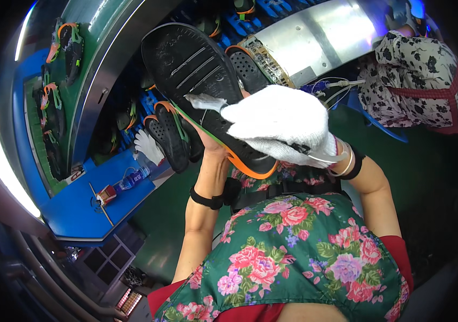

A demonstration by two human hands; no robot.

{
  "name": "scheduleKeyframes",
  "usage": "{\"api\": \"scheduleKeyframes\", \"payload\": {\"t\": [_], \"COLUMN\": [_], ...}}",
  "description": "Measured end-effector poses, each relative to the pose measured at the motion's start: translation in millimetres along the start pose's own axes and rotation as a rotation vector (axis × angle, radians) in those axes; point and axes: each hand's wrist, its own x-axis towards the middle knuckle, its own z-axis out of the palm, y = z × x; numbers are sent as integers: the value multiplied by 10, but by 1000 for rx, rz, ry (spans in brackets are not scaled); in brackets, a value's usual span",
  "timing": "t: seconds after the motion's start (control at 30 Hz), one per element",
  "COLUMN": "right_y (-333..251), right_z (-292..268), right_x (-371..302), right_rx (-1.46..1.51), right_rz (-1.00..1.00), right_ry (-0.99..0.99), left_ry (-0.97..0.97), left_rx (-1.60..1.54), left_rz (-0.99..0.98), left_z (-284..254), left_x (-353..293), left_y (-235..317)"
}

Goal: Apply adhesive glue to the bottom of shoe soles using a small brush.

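Observation:
A large black clog or sandal (186,59) with an orange and green edge is held up in front of my apron, its broad ridged face towards me. My bare left hand (211,144) grips it from behind and below, most of the fingers hidden by it. Over the same face is my right hand (282,123) in a white knit glove, its fingers closed around a small tool with a flat greyish tip (206,102). That tip lies against or just above the black surface; the tool's kind cannot be made out.
Black perforated clogs (167,137) hang on blue racks beyond, with a white glove (147,146) beside them. At left a blue shelf (86,212) holds a bottle (134,178) and a red device (107,194). Another person (419,80) works at the upper right, near a metal panel (315,37).

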Motion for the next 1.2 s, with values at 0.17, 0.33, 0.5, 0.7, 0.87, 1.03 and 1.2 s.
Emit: {"api": "scheduleKeyframes", "payload": {"t": [0.17,0.33,0.5,0.7,0.87,1.03,1.2], "right_y": [-83,35,-52,40,-18,-8,-65], "right_z": [160,-32,107,58,-9,-51,-77], "right_x": [-195,-158,-205,-113,-21,-87,-91], "right_rx": [-62,385,244,112,225,72,191], "right_rz": [18,269,187,106,126,90,129], "right_ry": [11,-4,-72,21,-14,-5,-12], "left_ry": [-250,-143,-39,-94,-87,-167,-213], "left_rx": [80,149,34,93,113,330,259], "left_rz": [-157,3,-25,-51,69,26,56], "left_z": [-25,93,265,226,233,371,397], "left_x": [262,252,311,410,442,508,499], "left_y": [-184,-35,-7,94,92,126,94]}}
